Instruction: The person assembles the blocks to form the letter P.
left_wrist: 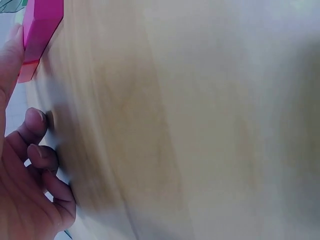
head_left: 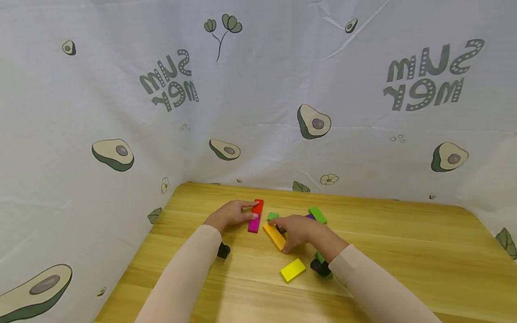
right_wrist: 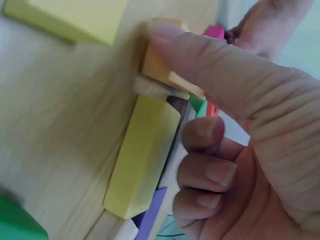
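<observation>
In the head view my left hand lies beside a red block and a magenta block, which lie end to end. Its index finger and thumb stretch out and touch them. The left wrist view shows the thumb along the magenta block, with other fingers bent near the tabletop. My right hand pinches an orange block lengthwise between thumb and index finger. In the right wrist view the thumb covers part of the orange block; the other fingers curl beside a yellow block.
A separate yellow block lies nearer on the wooden table. A small green block sits between the hands. Another green block and a purple block lie behind the right hand. A patterned white cloth hangs around the table.
</observation>
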A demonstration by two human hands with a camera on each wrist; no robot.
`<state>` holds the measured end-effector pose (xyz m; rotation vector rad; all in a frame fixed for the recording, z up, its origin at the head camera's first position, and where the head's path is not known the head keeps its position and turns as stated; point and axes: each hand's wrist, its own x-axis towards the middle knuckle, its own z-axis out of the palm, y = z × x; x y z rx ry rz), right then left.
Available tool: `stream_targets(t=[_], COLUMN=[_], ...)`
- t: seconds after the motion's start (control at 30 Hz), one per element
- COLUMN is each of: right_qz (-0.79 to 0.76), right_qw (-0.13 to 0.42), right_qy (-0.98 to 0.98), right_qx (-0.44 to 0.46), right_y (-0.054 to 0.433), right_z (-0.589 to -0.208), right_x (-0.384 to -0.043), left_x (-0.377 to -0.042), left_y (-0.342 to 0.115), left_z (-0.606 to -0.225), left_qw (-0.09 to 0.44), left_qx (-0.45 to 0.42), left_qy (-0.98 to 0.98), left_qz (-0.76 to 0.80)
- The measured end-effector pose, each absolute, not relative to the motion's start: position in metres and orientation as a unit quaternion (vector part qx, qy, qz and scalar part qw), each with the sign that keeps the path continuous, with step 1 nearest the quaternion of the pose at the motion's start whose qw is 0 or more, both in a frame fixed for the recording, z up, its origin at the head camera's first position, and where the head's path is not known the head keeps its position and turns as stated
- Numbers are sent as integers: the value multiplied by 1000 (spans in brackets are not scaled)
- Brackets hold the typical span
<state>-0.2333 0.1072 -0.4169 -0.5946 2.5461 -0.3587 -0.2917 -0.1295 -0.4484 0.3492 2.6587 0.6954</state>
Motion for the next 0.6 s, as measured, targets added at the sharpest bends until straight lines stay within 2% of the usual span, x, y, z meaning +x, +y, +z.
stream_targets(t=[0.3,0.6], right_qz=[-145,-109], right_qw=[213,166], right_qy=[944,954], right_qx=[-205,-226], right_y=[97,74], right_z=[-424,-430], right_x=[-229,-200], left_x=[-293,-292], left_y=[-125,-123], left_z=[-444,-444], left_qw=[182,181], left_qx=[113,104], left_qy=[949,949], left_qz=[232,235])
